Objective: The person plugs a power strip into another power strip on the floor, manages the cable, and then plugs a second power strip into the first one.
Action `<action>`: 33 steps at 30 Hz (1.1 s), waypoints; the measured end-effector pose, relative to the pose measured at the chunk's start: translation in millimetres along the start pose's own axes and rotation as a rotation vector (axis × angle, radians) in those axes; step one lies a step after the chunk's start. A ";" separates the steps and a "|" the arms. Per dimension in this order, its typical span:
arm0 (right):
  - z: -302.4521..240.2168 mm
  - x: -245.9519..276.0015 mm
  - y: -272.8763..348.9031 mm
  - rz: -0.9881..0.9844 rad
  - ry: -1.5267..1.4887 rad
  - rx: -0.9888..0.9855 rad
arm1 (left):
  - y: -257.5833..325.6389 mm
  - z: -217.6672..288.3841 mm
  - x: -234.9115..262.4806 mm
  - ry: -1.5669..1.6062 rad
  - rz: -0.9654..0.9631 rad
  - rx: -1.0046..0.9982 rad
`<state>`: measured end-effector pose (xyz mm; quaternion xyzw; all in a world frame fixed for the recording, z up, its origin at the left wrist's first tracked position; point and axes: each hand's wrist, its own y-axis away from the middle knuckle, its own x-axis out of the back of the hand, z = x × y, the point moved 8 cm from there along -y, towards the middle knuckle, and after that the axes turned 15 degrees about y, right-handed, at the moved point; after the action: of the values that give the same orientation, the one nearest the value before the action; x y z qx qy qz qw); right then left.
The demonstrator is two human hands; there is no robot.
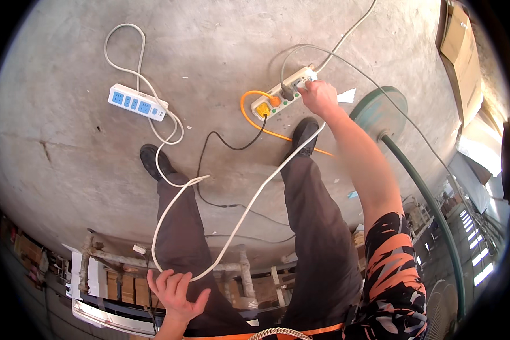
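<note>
My right hand (pixel 320 99) is closed on a white plug (pixel 302 84) at the far right end of a long white power strip (pixel 306 73). How deep the plug sits cannot be made out. Out of that hand runs a white cord (pixel 260 190), sagging to my left hand (pixel 174 294) and looping up to a second power strip (pixel 137 102), white with blue sockets. My left hand is open, fingers spread, touching or just beside the cord. In the long strip sit a yellow plug (pixel 263 110), an orange plug (pixel 274 101) and a dark grey plug (pixel 287 92).
The strips lie on a concrete floor (pixel 68 170) beyond my shoes. A green round stand base (pixel 374 107) with a pole is right of my right hand. Cardboard (pixel 461 62) leans at the far right. A metal frame (pixel 243 272) stands below, around my legs. Black and orange cords cross the floor.
</note>
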<state>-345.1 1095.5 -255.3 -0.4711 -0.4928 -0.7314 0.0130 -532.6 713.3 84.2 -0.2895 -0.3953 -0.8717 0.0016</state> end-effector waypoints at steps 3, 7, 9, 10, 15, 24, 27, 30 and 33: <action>-3.7 5.0 -2.5 -0.032 0.020 -0.062 | -1.4 -0.2 -1.0 0.019 -0.013 0.012; -10.0 11.2 -9.7 -0.096 0.101 -0.038 | -0.5 -1.9 0.0 0.014 -0.006 0.011; -11.5 9.2 -11.9 -0.106 0.134 -0.028 | -1.6 0.3 1.0 0.017 -0.004 0.005; -9.6 8.3 -11.6 -0.101 0.109 -0.027 | -1.9 0.5 1.3 0.017 -0.003 0.008; 3.6 -2.4 6.8 0.029 0.094 0.083 | -5.2 2.0 -2.3 0.009 -0.037 0.017; -60.6 90.8 137.1 0.351 -0.719 0.138 | -127.8 9.9 -63.4 1.059 0.033 0.203; -93.8 112.5 175.4 0.259 -0.876 0.189 | -182.6 36.4 -105.8 1.672 0.000 0.220; -109.3 113.3 184.8 0.205 -0.987 0.102 | -192.7 57.1 -116.2 2.065 -0.123 0.133; -119.3 114.4 185.4 0.223 -0.979 0.143 | -191.1 43.4 -119.0 2.110 0.016 0.164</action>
<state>-399.7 963.7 -52.0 -0.8066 -0.4366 -0.3832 -0.1092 -456.0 847.8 -85.0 0.6128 -0.2497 -0.6525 0.3693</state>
